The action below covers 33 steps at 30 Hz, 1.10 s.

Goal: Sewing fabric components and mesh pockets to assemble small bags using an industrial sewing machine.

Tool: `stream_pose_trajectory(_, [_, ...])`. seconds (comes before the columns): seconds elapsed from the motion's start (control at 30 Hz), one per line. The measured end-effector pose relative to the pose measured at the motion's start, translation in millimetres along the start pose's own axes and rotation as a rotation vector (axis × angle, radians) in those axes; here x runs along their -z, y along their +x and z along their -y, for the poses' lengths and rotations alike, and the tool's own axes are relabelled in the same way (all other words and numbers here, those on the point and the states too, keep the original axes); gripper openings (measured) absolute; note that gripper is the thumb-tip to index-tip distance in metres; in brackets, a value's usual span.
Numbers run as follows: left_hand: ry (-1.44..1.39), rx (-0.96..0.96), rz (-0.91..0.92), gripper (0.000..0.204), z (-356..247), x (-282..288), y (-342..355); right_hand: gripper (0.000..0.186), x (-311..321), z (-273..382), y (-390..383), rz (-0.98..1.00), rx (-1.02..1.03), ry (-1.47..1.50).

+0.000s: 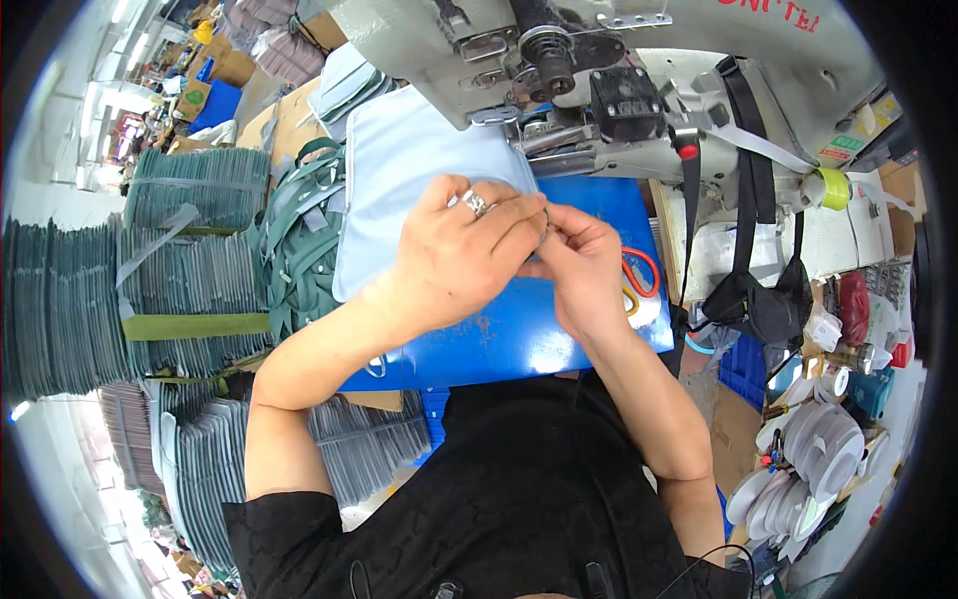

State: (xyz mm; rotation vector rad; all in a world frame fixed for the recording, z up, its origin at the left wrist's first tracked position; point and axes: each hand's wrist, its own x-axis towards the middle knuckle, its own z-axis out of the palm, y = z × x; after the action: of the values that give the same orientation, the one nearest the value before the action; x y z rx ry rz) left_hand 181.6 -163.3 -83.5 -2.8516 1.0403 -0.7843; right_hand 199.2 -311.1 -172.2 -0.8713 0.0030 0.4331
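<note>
My left hand [459, 245], with a silver ring on one finger, and my right hand [581, 262] meet over the work surface in front of the sewing machine [589, 85]. The fingertips of both are pinched together around a small dark piece, mostly hidden, whose kind I cannot make out. Beneath and behind my left hand lies a light blue fabric panel [399, 150], its far right corner close to the machine. Under my hands is a shiny blue work plate [499, 349]. Beside my right wrist show scissors with red and yellow handle loops [654, 272].
Dark green straps [299, 245] lie heaped left of the panel. Tall stacks of green panels [65, 309] stand farther left, grey stacks [369, 449] below. Black straps [743, 180] and a yellow-green tape roll [826, 190] are at the right, with white reels [823, 439] lower down.
</note>
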Motion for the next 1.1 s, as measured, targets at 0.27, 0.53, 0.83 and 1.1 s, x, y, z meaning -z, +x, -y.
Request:
stream_pose_trajectory(0.27, [0.054, 0.027, -0.034, 0.036, 31, -15, 3, 0.026, -21, 15, 30, -0.112, 0.008, -0.028])
stream_pose_trajectory(0.53, [0.156, 0.295, 0.391, 0.090, 62, 13, -65, 0.026, -34, 21, 30, -0.204, 0.057, -0.250])
stream_pose_trajectory(0.83, [0.294, -0.036, 0.513, 0.070, 59, 75, -13, 0.030, -45, 9, 32, -0.326, 0.183, -0.504])
stream_pose_trajectory(1.1, [0.360, -0.188, 0.620, 0.061, 65, 91, 13, 0.030, -21, 34, 18, -0.151, -0.091, -0.341])
